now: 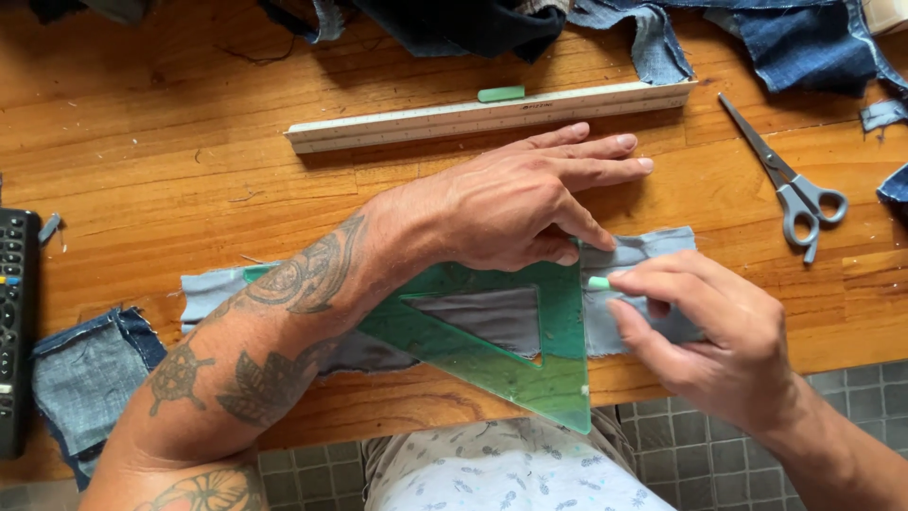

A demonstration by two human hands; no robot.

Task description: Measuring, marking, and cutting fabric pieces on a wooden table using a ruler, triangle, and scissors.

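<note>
Left hand (525, 203) reaches across from the left, palm down, fingers spread and flat; thumb and forefinger press on the upper right corner of a green see-through set square (492, 355). Holds nothing, only pins it. The set square lies flat on a strip of light grey-blue cloth (638, 251), which runs left to right along the near edge of the wooden bench (142, 142); the cloth shows through the square's triangular cut-out, and the square's lower point hangs just past the bench edge. Right hand (705, 331) closes thumb and fingers on a small pale green piece of chalk (599, 282), its tip touching the cloth right at the upright edge of the set square. Further back on the bench: a long white triangular scale ruler (492, 114) lying crosswise, with a second green chalk piece (500, 94) just behind it, touching or nearly so. Grey-handled scissors (785, 185) lie to the right, blades shut, well apart from the hands. Dark denim scraps (794, 43) pile along the far edge; a folded denim patch (85, 378) sits at the near left, beside a black remote control (17, 322) at the left edge.
</note>
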